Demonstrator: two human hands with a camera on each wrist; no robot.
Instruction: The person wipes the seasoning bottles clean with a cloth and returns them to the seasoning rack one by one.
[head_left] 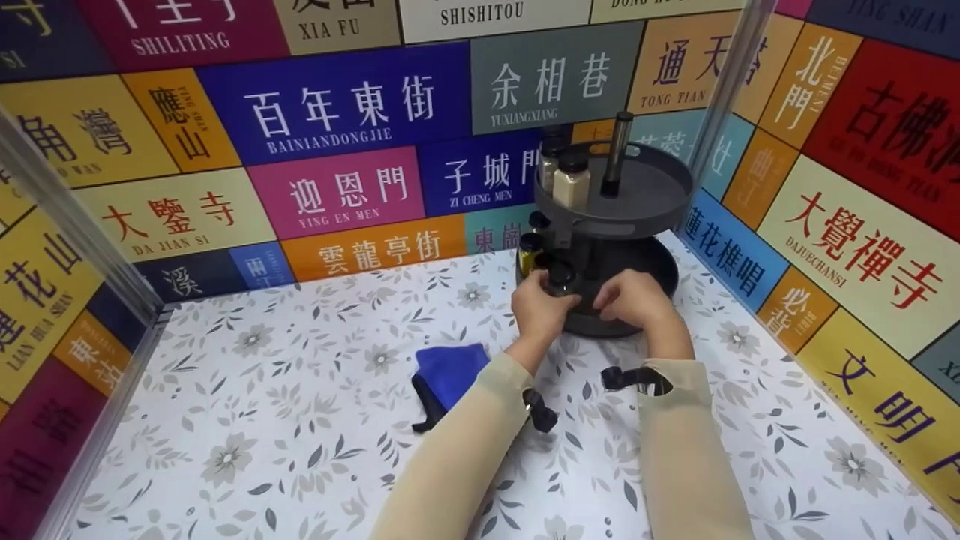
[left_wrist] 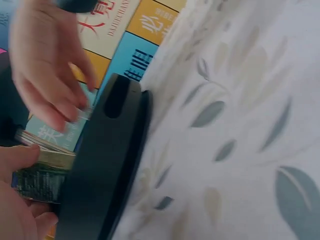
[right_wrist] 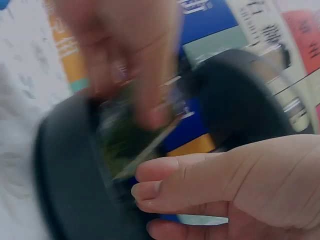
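A dark two-tier round rack (head_left: 634,217) stands on the table. My left hand (head_left: 538,309) grips a black-lidded jar (head_left: 560,279) at the front left of the rack's lower tray (head_left: 600,327). Dark green contents show through the clear jar (left_wrist: 42,181) in the left wrist view, low behind the tray wall. My right hand (head_left: 637,301) is over the front right of that tray, a short gap from the jar. Its fingers (right_wrist: 165,192) are loosely bent and hold nothing. In the right wrist view the left hand and the jar are blurred.
Other black-lidded jars (head_left: 529,247) stand on the lower tray's left side. A jar with pale contents (head_left: 571,184) sits on the upper tray beside the upright handle (head_left: 618,154). A blue and black cloth (head_left: 450,371) lies left of my left sleeve. Printed panels enclose the table.
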